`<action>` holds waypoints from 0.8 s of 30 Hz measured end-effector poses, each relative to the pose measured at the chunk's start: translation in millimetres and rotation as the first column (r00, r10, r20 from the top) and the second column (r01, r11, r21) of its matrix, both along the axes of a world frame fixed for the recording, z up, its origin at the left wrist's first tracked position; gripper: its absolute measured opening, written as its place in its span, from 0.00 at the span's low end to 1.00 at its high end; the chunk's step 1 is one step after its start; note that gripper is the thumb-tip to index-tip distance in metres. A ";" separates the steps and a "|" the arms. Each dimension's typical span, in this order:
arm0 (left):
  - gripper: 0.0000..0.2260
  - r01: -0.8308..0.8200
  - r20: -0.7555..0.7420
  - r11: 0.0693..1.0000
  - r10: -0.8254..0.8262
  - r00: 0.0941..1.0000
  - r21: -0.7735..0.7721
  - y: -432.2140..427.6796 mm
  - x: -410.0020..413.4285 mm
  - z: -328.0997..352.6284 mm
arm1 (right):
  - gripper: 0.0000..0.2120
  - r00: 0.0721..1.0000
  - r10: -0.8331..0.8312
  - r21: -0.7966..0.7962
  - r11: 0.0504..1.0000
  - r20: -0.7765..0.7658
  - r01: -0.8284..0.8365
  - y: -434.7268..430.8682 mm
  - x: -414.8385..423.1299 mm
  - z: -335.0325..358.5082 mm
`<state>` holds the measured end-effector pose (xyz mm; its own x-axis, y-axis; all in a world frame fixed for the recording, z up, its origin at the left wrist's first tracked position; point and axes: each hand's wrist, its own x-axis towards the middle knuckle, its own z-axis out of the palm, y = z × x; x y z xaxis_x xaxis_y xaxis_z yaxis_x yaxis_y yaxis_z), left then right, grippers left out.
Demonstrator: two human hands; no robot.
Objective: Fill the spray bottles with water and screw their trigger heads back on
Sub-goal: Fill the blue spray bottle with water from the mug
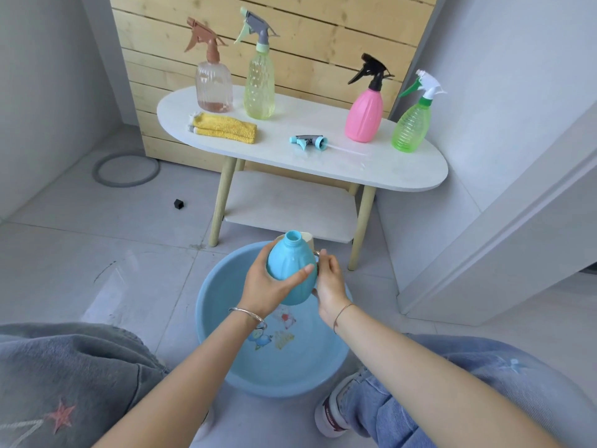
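Pale-blue plastic basin (226, 360) on the floor below an oval white table (403, 169); above the basin, the open-necked blue bottle (287, 263), belly wrapped by the left hand (268, 286). Right hand (329, 279) closes on something hidden behind it. Likely light, rigid, wet-slippery: grip the ribbed belly. Detached trigger head (308, 142) lies on the table.

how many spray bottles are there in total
5: four stand on the table, a pink ribbed bottle, yellow-green bottle, pink bottle and green bottle; the left hand holds the headless blue bottle.
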<state>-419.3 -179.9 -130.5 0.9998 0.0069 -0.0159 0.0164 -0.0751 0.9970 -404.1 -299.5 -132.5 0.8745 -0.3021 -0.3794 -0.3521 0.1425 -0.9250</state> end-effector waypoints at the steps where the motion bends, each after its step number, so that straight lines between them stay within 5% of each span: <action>1: 0.25 -0.006 -0.001 1.000 0.006 1.000 -0.008 -1.1 -0.1 1.3 | 0.13 1.000 0.001 0.021 1.000 -0.004 -0.001 2.9 -0.1 2.3; 5: 0.24 -0.025 -0.029 0.997 0.023 0.999 -0.068 -3.6 -1.0 6.1 | 0.12 1.000 -0.024 0.064 0.998 0.005 0.023 7.9 2.6 8.4; 11: 0.37 0.011 -0.042 1.000 -0.012 0.999 -0.012 2.7 1.8 10.3 | 0.13 0.998 -0.018 0.095 0.995 0.052 0.013 12.6 4.4 10.9; 20: 0.33 0.004 -0.033 1.000 -0.005 0.999 -0.012 11.8 5.8 4.0 | 0.12 0.994 0.061 0.087 0.994 0.089 -0.069 6.6 8.9 2.8; 24: 0.33 0.006 -0.035 1.000 -0.006 0.999 -0.012 16.8 7.2 -4.0 | 0.12 0.994 0.085 -0.072 0.994 0.071 -0.080 -10.3 16.7 -5.7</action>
<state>-412.1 -163.1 -134.4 0.9987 0.0006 -0.0510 0.0509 -0.0630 0.9967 -387.4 -309.8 -138.2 0.9223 -0.2508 -0.2940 -0.2907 0.0512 -0.9555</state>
